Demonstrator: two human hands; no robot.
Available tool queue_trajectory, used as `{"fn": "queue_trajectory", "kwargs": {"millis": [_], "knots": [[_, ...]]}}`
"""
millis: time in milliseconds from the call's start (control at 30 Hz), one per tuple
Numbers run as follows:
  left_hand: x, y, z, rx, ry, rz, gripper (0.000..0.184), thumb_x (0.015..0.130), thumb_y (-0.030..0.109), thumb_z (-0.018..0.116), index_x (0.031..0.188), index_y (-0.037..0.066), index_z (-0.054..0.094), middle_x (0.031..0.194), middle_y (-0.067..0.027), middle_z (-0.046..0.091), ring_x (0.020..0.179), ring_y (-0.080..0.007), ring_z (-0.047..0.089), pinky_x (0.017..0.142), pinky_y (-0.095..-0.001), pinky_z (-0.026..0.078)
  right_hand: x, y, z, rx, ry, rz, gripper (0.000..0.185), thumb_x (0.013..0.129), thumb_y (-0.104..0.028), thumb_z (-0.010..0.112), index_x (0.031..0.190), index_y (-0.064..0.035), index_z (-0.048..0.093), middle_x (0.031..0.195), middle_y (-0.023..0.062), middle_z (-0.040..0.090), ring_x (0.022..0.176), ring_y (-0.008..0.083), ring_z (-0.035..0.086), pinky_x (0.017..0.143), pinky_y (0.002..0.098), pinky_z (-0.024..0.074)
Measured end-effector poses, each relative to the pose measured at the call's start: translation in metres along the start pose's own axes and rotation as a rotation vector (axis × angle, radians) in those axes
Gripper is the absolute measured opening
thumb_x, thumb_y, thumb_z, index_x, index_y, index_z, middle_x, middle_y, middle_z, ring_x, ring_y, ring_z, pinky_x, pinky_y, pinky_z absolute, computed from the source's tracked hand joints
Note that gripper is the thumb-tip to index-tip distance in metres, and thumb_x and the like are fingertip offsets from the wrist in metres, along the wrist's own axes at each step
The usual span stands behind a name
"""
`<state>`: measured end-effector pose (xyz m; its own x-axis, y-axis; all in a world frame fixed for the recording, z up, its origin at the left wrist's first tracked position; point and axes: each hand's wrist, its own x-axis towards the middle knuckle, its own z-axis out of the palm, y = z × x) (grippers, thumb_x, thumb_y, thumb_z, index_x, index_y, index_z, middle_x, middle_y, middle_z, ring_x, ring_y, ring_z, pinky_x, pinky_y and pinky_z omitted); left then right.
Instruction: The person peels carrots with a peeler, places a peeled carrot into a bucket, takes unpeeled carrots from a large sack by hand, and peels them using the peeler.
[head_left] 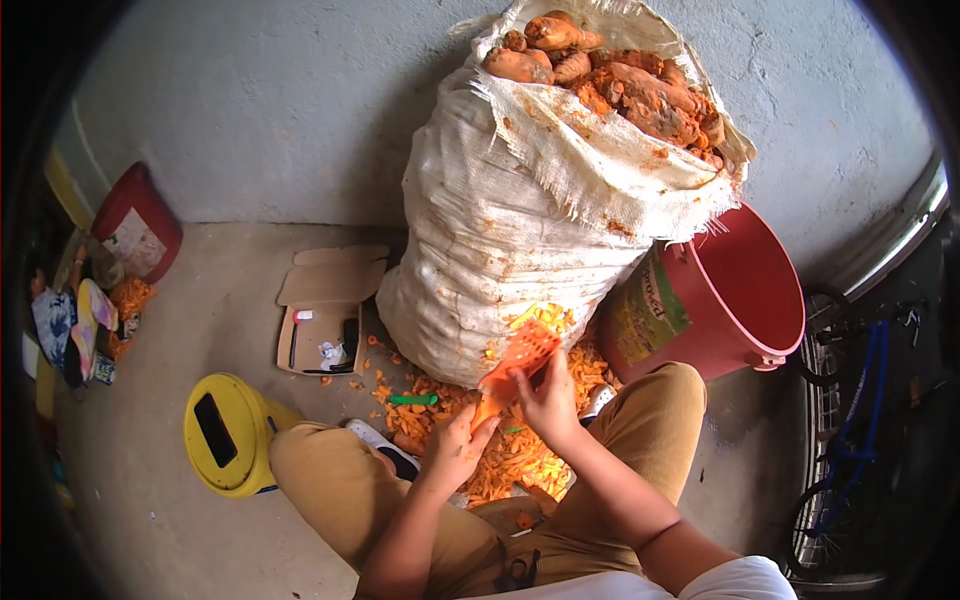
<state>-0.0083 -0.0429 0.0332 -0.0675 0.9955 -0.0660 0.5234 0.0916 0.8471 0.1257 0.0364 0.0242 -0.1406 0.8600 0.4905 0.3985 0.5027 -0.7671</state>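
Note:
An orange slotted tool [528, 350], like a grater or slicer, is held up between my hands above a heap of orange shreds [515, 470] on the floor. My left hand [458, 448] is closed around an orange piece [487, 405] at the tool's lower end; whether that piece is a handle or a root is unclear. My right hand [550, 398] grips the tool from its right side. A large white woven sack [490, 230] stands just beyond, filled with orange roots [640, 90]. A green object [413, 399] lies beside the shreds.
A red bucket [745, 290] leans right of the sack. An open cardboard box [320, 335] with small items and a yellow container [225, 435] with a black phone-like object [215, 430] stand left. A blue bicycle [862, 430] is far right; another red container [140, 225] is far left.

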Motion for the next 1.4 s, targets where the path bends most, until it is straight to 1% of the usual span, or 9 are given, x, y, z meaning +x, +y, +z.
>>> {"fn": "queue_trajectory", "kwargs": {"millis": [100, 233, 333, 433, 533, 600, 733, 1300, 1400], "knots": [[-0.004, -0.016, 0.007, -0.188, -0.011, 0.080, 0.020, 0.080, 0.018, 0.055, 0.087, 0.000, 0.051, 0.064, -0.0154, 0.053, 0.055, -0.0243, 0.054, 0.051, -0.0323, 0.040, 0.021, 0.040, -0.017, -0.235, 0.157, 0.004, 0.035, 0.074, -0.001, 0.058, 0.101, 0.0036, 0.037, 0.081, 0.0174, 0.057, 0.071, 0.0259, 0.059, 0.060, 0.0318, 0.0461], [-0.002, 0.010, -0.006, -0.137, 0.079, 0.014, 0.019, 0.080, 0.019, 0.055, 0.089, 0.002, 0.052, 0.063, -0.0148, 0.054, 0.055, -0.0246, 0.054, 0.051, -0.0322, 0.041, 0.039, 0.048, -0.052, -0.091, 0.286, 0.186, 0.032, 0.075, 0.001, 0.057, 0.102, 0.0021, 0.040, 0.083, 0.0131, 0.058, 0.071, 0.0192, 0.059, 0.062, 0.0263, 0.0456], [0.002, 0.002, -0.003, -0.073, 0.078, 0.026, 0.019, 0.080, 0.018, 0.056, 0.090, 0.002, 0.052, 0.065, -0.0155, 0.055, 0.056, -0.0280, 0.054, 0.051, -0.0332, 0.041, 0.036, 0.034, -0.045, 0.265, -0.013, 0.258, 0.042, 0.076, 0.000, 0.057, 0.113, -0.0001, 0.039, 0.088, 0.0092, 0.057, 0.077, 0.0142, 0.056, 0.065, 0.0245, 0.0452], [0.005, 0.005, -0.005, -0.052, 0.096, 0.038, 0.019, 0.079, 0.016, 0.056, 0.090, 0.002, 0.052, 0.065, -0.0160, 0.056, 0.056, -0.0296, 0.054, 0.050, -0.0333, 0.041, 0.029, 0.008, -0.050, 0.286, -0.488, 0.283, 0.045, 0.077, 0.001, 0.057, 0.118, -0.0029, 0.038, 0.096, 0.0032, 0.053, 0.086, 0.0101, 0.050, 0.071, 0.0237, 0.0429], [0.006, -0.003, -0.004, -0.078, 0.102, 0.055, 0.017, 0.078, 0.013, 0.056, 0.089, 0.001, 0.051, 0.065, -0.0151, 0.056, 0.056, -0.0264, 0.054, 0.052, -0.0318, 0.041, 0.021, -0.001, -0.050, 0.375, -0.965, 0.202, 0.050, 0.073, -0.003, 0.060, 0.119, -0.0078, 0.041, 0.090, 0.0064, 0.058, 0.081, 0.0110, 0.053, 0.072, 0.0264, 0.0444], [0.009, -0.017, 0.001, -0.130, 0.126, 0.140, 0.015, 0.078, 0.010, 0.054, 0.088, 0.000, 0.050, 0.065, -0.0131, 0.056, 0.056, -0.0198, 0.054, 0.054, -0.0292, 0.041, 0.020, -0.006, -0.052, 0.204, -1.093, 0.088, 0.063, 0.073, -0.005, 0.059, 0.128, -0.0150, 0.031, 0.071, 0.0085, 0.057, 0.063, 0.0159, 0.054, 0.060, 0.0285, 0.0441], [0.006, -0.012, -0.005, -0.167, 0.044, 0.139, 0.024, 0.073, 0.003, 0.057, 0.096, -0.001, 0.049, 0.075, -0.0164, 0.057, 0.066, -0.0295, 0.057, 0.057, -0.0320, 0.044, 0.028, -0.020, -0.054, 0.156, -1.201, 0.089, 0.074, 0.073, -0.007, 0.059, 0.133, -0.0232, 0.019, 0.055, 0.0092, 0.051, 0.049, 0.0207, 0.050, 0.051, 0.0310, 0.0413], [0.006, -0.008, 0.000, -0.057, 0.063, 0.159, 0.020, 0.077, 0.013, 0.058, 0.090, 0.000, 0.051, 0.077, -0.0175, 0.057, 0.065, -0.0319, 0.057, 0.055, -0.0350, 0.044, 0.015, 0.001, -0.053, -0.224, -0.959, 0.022, 0.081, 0.067, -0.006, 0.059, 0.134, -0.0202, 0.014, 0.056, 0.0129, 0.053, 0.054, 0.0294, 0.054, 0.053, 0.0364, 0.0424], [0.005, -0.025, 0.010, -0.063, 0.065, 0.103, 0.016, 0.077, 0.009, 0.057, 0.087, -0.001, 0.050, 0.066, -0.0122, 0.054, 0.055, -0.0192, 0.052, 0.052, -0.0278, 0.041, 0.019, -0.001, -0.063, -0.077, -0.881, 0.194, 0.079, 0.069, -0.006, 0.059, 0.134, -0.0161, 0.014, 0.058, 0.0115, 0.054, 0.056, 0.0251, 0.055, 0.056, 0.0323, 0.0434]]}}
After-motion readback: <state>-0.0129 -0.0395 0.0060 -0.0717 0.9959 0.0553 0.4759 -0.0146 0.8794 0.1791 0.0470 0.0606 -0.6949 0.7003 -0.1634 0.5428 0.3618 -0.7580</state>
